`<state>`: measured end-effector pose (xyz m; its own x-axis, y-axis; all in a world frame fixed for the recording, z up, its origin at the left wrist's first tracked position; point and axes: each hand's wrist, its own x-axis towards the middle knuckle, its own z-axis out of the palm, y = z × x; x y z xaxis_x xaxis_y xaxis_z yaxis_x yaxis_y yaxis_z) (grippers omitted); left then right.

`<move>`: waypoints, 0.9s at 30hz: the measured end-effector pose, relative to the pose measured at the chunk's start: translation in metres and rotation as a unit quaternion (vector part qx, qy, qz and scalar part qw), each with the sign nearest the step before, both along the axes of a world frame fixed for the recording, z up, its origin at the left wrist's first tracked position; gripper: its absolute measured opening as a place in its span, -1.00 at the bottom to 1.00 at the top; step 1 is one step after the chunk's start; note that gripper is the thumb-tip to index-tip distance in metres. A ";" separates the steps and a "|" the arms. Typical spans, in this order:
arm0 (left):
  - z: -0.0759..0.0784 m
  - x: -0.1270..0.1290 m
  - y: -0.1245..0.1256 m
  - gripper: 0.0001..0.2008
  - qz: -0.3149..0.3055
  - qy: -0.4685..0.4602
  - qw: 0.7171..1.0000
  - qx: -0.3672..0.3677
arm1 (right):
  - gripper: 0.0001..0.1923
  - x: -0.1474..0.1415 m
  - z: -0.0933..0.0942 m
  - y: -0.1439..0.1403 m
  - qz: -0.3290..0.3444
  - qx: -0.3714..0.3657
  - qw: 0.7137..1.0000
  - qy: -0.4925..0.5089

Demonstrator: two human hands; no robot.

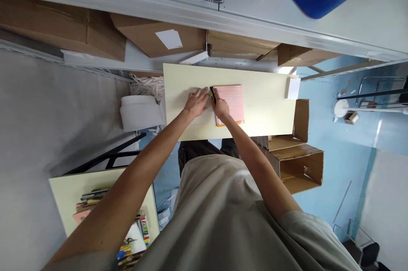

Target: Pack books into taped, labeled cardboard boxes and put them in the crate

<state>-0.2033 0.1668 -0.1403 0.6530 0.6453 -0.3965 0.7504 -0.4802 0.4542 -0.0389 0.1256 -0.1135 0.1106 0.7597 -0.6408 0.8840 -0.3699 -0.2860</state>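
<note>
A pink flat packet or book [232, 101] lies on the pale yellow tabletop [264, 105]. My right hand [219, 107] rests at its left edge and grips a small yellow-and-black cutter [212, 94]. My left hand [196, 101] lies flat on the table just left of the cutter, fingers spread, pressing down beside the pink item. What lies under the left palm is hard to tell.
A white slip [292, 88] sits at the table's right end. Open cardboard boxes [296, 164] stand on the blue floor to the right. More boxes [159, 37] line the shelf behind. A white roll [140, 111] lies left; a second table with books [95, 207] is near left.
</note>
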 end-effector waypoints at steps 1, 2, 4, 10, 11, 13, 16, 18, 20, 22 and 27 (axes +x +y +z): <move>0.000 0.000 0.000 -0.25 -0.003 0.002 1.000 0.000 | -0.22 -0.001 0.001 0.001 0.002 -0.001 1.000 -0.004; 0.001 0.001 0.001 -0.25 -0.007 0.005 1.000 0.000 | -0.21 -0.002 0.002 0.001 0.003 -0.003 1.000 -0.008; 0.002 0.001 0.001 -0.26 -0.014 0.010 1.000 0.000 | -0.21 -0.004 0.003 0.002 0.003 -0.008 1.000 -0.014; 0.004 0.002 0.003 -0.28 -0.014 0.004 1.000 -0.003 | -0.23 -0.007 0.008 -0.003 0.017 -0.025 0.999 -0.040; 0.004 0.002 0.003 -0.29 -0.016 0.004 1.000 -0.001 | -0.23 -0.007 0.010 -0.005 0.023 -0.027 0.998 -0.044; 0.004 0.001 0.003 -0.31 -0.018 0.002 1.000 0.001 | -0.22 -0.007 0.012 -0.011 0.038 -0.032 0.997 -0.053; 0.002 0.001 0.003 -0.31 -0.013 -0.006 1.000 0.000 | -0.19 -0.006 0.017 -0.020 0.059 -0.045 0.995 -0.065; 0.001 0.002 0.003 -0.31 -0.009 -0.011 1.000 0.000 | -0.18 -0.005 0.021 -0.028 0.071 -0.059 0.993 -0.071; 0.001 0.003 0.002 -0.33 -0.005 -0.013 1.000 -0.001 | -0.18 -0.004 0.025 -0.036 0.081 -0.070 0.991 -0.074; 0.002 0.004 0.001 -0.34 0.000 -0.014 1.000 -0.005 | -0.18 -0.003 0.029 -0.044 0.089 -0.079 0.990 -0.072; 0.003 0.007 0.000 -0.27 0.014 -0.008 1.000 -0.024 | -0.20 0.003 0.034 -0.070 0.115 -0.101 0.986 -0.064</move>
<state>-0.1965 0.1664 -0.1369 0.6418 0.6434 -0.4173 0.7555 -0.4370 0.4881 -0.0364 0.0553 -0.0799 0.0398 0.6327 -0.7733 0.9752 -0.1932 -0.1079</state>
